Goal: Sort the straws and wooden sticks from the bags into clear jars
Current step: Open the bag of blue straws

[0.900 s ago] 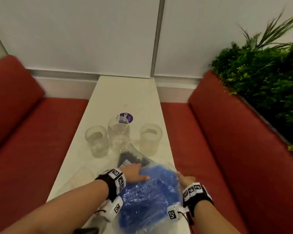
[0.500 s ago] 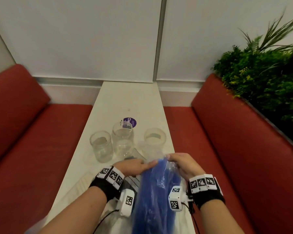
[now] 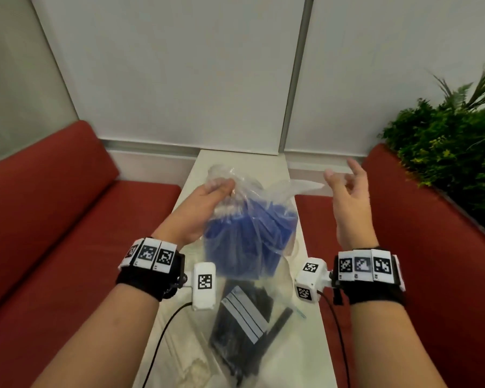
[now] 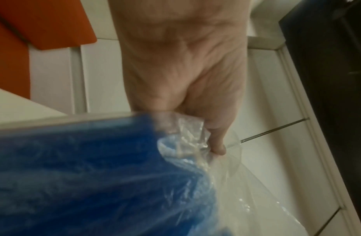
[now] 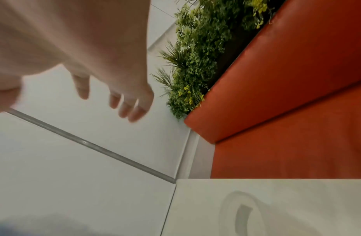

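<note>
Thin clear plastic bag (image 3: 252,208), glossy and crinkled, full of blue plastic straws (image 3: 249,242), smooth with a soft shine. In lower middle of head view, second clear bag (image 3: 244,326), glossy, with dark sticks inside and a matt white paper label (image 3: 242,313). White table (image 3: 305,354), smooth, slightly glossy. Red seats (image 3: 62,219) at both sides, matt cloth-like cover. White wall panels (image 3: 179,65), smooth and matt, with grey metal-looking strip (image 3: 294,79) between.

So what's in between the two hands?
In the head view, the clear bag of blue straws hangs there. The left hand grips its top; the right hand holds nothing, beside a loose flap.
</note>
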Motion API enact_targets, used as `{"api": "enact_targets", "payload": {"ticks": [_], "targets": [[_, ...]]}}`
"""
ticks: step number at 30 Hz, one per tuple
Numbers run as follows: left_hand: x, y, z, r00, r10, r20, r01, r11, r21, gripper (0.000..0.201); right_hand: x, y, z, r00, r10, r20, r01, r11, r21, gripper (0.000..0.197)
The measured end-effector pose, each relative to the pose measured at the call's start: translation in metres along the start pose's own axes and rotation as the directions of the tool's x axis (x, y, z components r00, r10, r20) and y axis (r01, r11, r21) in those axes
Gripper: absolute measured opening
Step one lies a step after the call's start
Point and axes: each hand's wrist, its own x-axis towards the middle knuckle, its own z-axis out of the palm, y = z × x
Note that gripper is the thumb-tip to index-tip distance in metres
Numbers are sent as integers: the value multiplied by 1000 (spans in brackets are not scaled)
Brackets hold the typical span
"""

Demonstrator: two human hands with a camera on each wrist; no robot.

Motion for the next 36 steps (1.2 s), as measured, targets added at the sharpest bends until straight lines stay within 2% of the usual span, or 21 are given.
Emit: {"api": "enact_targets", "payload": {"ticks": [1, 3, 5, 7, 8, 9, 10, 13, 16, 18, 21, 22, 24, 27, 30, 33, 35, 36], "targets": [[2, 8, -2, 1000, 7, -14, -7, 1000, -15, 35, 0, 0, 5, 992, 82, 100, -81, 997, -8, 86], [4, 20, -7, 999, 16, -38, -19, 998, -68, 37, -4, 0, 19, 918, 159, 363, -169, 986, -3, 105], [6, 28, -9, 997, 16, -80, -24, 995, -93, 43, -10, 0, 31, 850, 94, 519, -147, 987, 62, 93], [6, 33, -12, 993, 21, -119, -36, 991, -128, 38, -15, -2, 38, 805, -24, 593, -75, 987, 142, 73], [5, 35, -12, 991, 15, -134, -37, 987, -159, 35, -17, -3, 42, 789, -72, 610, -38, 985, 166, 69], [4, 35, -12, 988, 2, -152, -31, 982, -189, 34, -19, -6, 45, 790, -93, 606, -15, 985, 170, 66], [2, 35, -11, 986, -6, -165, -28, 978, -207, 34, -22, -10, 49, 811, -95, 577, 1, 987, 160, 60], [-5, 30, -10, 989, 1, -145, -27, 984, -174, 34, -24, -21, 58, 924, -76, 376, 22, 989, 146, 33], [-10, 26, -10, 993, 26, -118, -44, 987, -152, 25, -22, -25, 60, 957, -125, 263, 70, 975, 209, 17], [-12, 25, -14, 987, 45, -155, -75, 978, -194, 19, -22, -27, 57, 970, -109, 217, 49, 963, 266, 22], [-11, 27, -24, 957, 109, -268, -154, 976, -154, 41, -21, -29, 49, 979, -68, 192, -11, 922, 387, 24], [-11, 28, -26, 947, 134, -291, -178, 975, -131, 42, -21, -29, 47, 979, -48, 200, -48, 894, 445, 24], [-10, 28, -28, 956, 157, -247, -188, 976, -108, 41, -21, -34, 45, 974, -22, 223, -108, 826, 553, 26], [-11, 30, -30, 985, 136, -110, -147, 984, -99, 54, -22, -42, 41, 964, -29, 264, -159, 732, 663, 32], [-11, 34, -28, 977, 182, -115, -195, 975, -108, 56, -20, -45, 33, 957, -60, 283, -169, 678, 715, 39], [-12, 39, -25, 945, 264, -195, -292, 947, -133, 34, -17, -41, 23, 984, 1, 181, -126, 722, 680, 46], [-13, 40, -24, 918, 322, -230, -364, 915, -171, 17, -14, -34, 15, 991, 135, 17, -118, 787, 605, 48], [-14, 40, -23, 903, 351, -247, -400, 898, -186, 12, -13, -30, 10, 975, 206, -82, -133, 838, 529, 47]]}}
